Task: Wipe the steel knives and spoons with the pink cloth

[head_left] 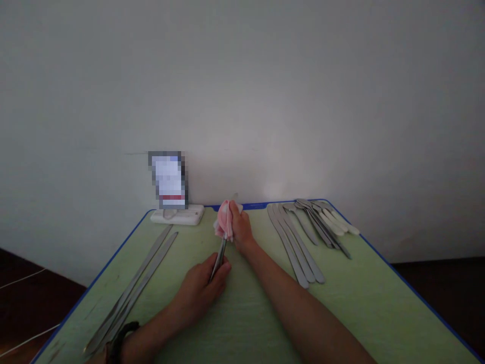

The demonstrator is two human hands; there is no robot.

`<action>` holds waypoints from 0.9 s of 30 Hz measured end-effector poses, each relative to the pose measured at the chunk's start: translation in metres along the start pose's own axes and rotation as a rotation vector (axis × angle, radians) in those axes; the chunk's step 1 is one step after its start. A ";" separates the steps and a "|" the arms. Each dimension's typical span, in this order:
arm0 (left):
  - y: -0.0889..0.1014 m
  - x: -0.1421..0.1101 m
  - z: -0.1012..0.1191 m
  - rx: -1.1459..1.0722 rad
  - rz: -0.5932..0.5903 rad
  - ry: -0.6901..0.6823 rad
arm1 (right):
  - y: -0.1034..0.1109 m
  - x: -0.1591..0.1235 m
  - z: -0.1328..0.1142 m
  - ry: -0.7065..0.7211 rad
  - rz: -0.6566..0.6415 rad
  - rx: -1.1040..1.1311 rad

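My left hand (206, 280) is closed around the lower end of a metal table knife (220, 258), which points away from me. The upper part of the knife runs into a pink and white cloth (224, 220), and a bit of its tip seems to show beyond. My right hand (241, 227) pinches the folded cloth around the knife, with its thumb on top. The cloth hides most of the blade. Both hands are above the middle of the table.
A green table (242, 313) with a blue edge stands against a wall. Two long knives (142, 278) lie at left, near a phone (169, 179) on a white stand (178, 215). At right lie three table knives (297, 247), several spoons (320, 222) and white-handled cutlery (333, 222).
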State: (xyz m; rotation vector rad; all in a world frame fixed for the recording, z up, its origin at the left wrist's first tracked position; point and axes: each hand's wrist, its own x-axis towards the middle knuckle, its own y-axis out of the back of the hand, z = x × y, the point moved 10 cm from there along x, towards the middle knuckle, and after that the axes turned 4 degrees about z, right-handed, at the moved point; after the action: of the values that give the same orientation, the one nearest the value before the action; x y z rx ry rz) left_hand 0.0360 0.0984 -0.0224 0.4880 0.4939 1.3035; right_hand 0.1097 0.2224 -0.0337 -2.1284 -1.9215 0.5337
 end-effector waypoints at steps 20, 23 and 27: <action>-0.004 -0.003 -0.006 -0.155 -0.043 0.042 | 0.009 0.010 -0.004 -0.173 -0.037 0.368; 0.005 0.001 -0.007 -0.344 0.030 0.079 | -0.001 0.004 0.002 -0.111 -0.147 0.152; 0.009 0.003 -0.005 -0.375 0.067 0.068 | -0.014 -0.005 0.009 -0.036 -0.297 -0.083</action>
State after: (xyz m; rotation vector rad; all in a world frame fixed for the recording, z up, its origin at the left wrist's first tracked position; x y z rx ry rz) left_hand 0.0268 0.1033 -0.0211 0.1487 0.2802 1.4416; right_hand 0.0926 0.2189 -0.0356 -1.8400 -2.2624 0.4409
